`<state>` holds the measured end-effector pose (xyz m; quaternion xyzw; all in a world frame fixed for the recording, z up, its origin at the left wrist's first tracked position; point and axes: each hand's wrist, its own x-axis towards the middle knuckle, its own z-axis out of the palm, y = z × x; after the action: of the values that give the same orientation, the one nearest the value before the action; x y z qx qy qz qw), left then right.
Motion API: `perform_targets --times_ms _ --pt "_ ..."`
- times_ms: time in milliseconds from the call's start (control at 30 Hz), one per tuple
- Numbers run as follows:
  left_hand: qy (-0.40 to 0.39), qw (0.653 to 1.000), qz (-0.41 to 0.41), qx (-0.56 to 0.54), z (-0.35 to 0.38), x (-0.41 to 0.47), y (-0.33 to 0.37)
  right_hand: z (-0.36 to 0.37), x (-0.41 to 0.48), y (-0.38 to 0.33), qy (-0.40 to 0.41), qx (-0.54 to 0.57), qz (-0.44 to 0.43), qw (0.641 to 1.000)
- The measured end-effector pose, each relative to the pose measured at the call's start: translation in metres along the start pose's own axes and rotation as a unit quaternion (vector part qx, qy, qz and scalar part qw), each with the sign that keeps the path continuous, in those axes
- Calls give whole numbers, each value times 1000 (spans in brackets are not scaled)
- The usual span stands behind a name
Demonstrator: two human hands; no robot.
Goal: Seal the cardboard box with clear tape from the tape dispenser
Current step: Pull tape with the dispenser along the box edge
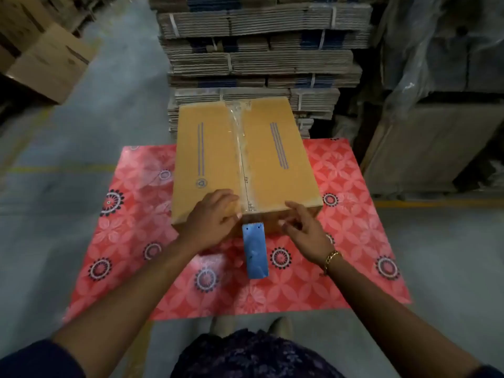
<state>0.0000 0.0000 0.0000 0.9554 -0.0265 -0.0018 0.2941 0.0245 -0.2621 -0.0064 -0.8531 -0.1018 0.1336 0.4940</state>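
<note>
A closed tan cardboard box (218, 159) stands on a table with a red flowered cloth (349, 186). A strip of clear tape (241, 148) runs along the box's centre seam from the far edge to the near edge. The blue tape dispenser (255, 252) lies against the box's near side, its toothed end at the seam, and neither hand grips it. My left hand (211, 222) rests flat on the box's near left corner, fingers by the tape's end. My right hand (305, 227) hovers at the near right edge with fingers spread, holding nothing.
Tall stacks of bundled flat cartons (259, 50) rise just behind the table. A brown carton (49, 64) sits at the far left and wrapped pallets (441, 77) at the right. Grey concrete floor (81, 159) surrounds the table.
</note>
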Motion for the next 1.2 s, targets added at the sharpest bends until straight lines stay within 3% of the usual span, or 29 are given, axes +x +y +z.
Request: perform_targets --times_ms 133,300,400,533,733,900,1200 --pt "-60 984 99 134 3 0 -4 32 -28 12 1 -35 64 997" --pt "-119 947 203 218 7 16 -16 75 -46 26 1 -41 149 988" --pt "-132 922 256 258 12 26 -20 100 -52 30 -3 -66 155 986" --pt "-151 910 261 285 17 32 -34 120 -47 24 14 -79 158 984" --pt "-120 911 266 292 19 29 -36 134 -49 18 52 -51 143 987" --pt "-125 881 306 338 9 47 -35 132 -76 13 75 -55 123 988" --pt "-91 908 269 309 22 47 -28 130 -89 -2 125 -154 125 972"
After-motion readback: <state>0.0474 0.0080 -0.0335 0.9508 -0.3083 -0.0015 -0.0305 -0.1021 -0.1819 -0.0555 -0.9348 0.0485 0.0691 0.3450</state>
